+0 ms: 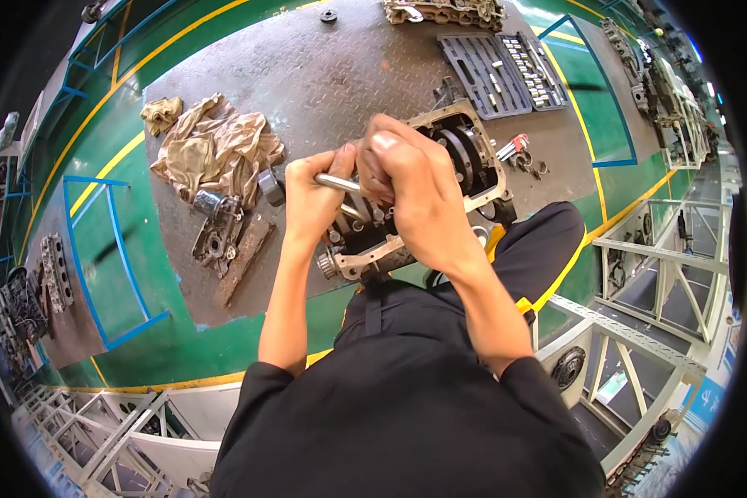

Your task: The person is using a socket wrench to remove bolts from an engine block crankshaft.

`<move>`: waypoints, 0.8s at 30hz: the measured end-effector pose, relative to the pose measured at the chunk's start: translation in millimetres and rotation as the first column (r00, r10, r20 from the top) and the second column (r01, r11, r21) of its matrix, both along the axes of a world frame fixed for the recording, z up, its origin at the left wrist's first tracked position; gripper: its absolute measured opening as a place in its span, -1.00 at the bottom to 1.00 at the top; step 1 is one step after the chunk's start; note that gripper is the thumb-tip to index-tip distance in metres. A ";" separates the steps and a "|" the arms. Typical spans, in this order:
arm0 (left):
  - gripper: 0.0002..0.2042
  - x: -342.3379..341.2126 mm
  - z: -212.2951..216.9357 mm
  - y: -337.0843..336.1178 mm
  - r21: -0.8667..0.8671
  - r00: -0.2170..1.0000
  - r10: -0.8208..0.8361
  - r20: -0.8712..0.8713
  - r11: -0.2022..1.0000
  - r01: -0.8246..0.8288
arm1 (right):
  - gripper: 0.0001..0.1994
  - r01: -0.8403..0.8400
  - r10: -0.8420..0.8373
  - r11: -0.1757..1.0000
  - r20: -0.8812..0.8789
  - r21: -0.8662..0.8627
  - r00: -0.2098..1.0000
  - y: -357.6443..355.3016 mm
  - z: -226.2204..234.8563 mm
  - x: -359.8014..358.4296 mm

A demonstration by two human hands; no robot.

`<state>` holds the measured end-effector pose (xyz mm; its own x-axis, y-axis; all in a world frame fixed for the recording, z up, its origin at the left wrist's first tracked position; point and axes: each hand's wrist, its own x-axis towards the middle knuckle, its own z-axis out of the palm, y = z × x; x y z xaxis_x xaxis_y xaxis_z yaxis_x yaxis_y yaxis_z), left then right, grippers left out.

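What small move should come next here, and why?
Perhaps ease the metal bar round slightly: the left hand grips it, the right hand curls close against it, and both are over the open engine block.

Bare metal tabletop (340, 75) between crumpled cloth (216, 153) at left and an open socket case (483, 79) at right gives passage; closer in, an engine block (473, 153) obstructs.

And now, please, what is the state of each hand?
Left hand: curled against the metal bar; whether it grips firmly cannot be told.
Right hand: closed, apparently around the same bar.
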<state>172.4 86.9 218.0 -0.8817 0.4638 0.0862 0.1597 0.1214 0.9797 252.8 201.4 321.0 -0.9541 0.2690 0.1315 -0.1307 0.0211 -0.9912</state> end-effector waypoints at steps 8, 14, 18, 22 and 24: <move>-0.62 24.1 38.1 -32.3 -0.030 0.986 -0.088 -0.145 0.996 0.085 | -0.92 -0.018 0.012 0.998 -0.109 -0.054 0.994 -9.1 13.3 22.8; -0.69 4.5 29.9 -33.1 0.000 0.984 0.010 -0.178 1.000 -0.010 | -0.66 0.012 -0.013 1.000 -0.198 -0.006 0.980 -18.4 22.6 -14.4; -0.67 -6.0 4.2 -34.3 -0.094 0.976 -0.002 -0.216 0.995 -0.019 | -0.83 -0.032 0.039 0.998 -0.140 0.053 0.989 -4.1 2.3 -19.5; -0.65 -6.6 -12.4 -33.4 -0.055 0.984 -0.010 -0.178 0.998 0.000 | -0.79 0.024 -0.024 1.000 -0.066 -0.011 0.998 -9.0 -7.1 -18.9; -0.64 -2.6 -10.7 -32.6 -0.041 0.990 0.002 -0.138 0.999 -0.008 | -0.79 0.031 -0.032 0.999 -0.044 -0.026 0.999 -7.8 -7.8 -18.0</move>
